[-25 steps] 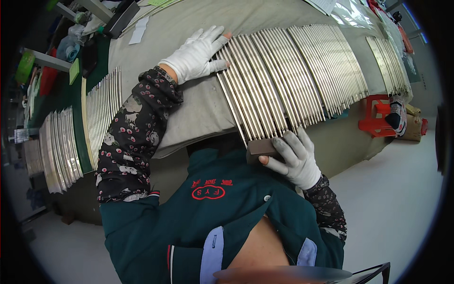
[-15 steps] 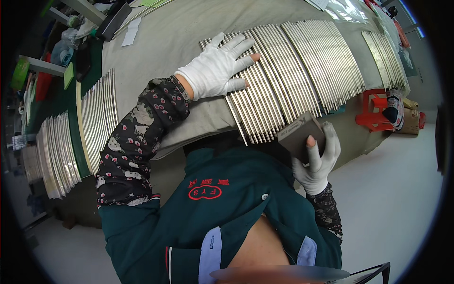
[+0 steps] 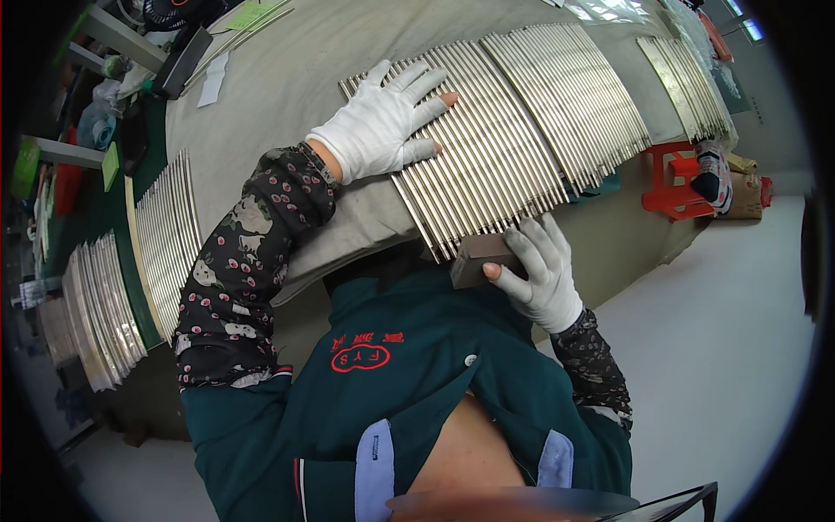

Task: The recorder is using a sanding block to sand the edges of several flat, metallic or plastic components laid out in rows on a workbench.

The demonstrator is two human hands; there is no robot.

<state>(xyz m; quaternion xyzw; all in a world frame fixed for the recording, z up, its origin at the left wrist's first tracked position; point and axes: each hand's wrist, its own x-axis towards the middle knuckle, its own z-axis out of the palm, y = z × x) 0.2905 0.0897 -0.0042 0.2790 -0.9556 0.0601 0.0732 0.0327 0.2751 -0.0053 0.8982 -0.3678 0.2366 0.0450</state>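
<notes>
Long thin silvery metal rods lie side by side in a close row on the cloth-covered table. My left hand, in a white glove with some bare fingertips, rests on the left end of this row, fingers spread flat. In my right hand, gloved the same way, is a dark grey-brown rectangular block, gripped between the bare thumb and the fingers. The block is up against the near ends of the rods at the table's front edge. Its underside is hidden.
Right beside the row lies a second group of rods. A smaller bundle is farther right, beyond a red plastic stool. More rods and wrapped bundles lie at left. A paper slip rests on the cloth.
My right hand has moved left with the block, from off the table edge to the rods' near ends. My left hand stays flat on the rods. The whole view has shifted slightly.
</notes>
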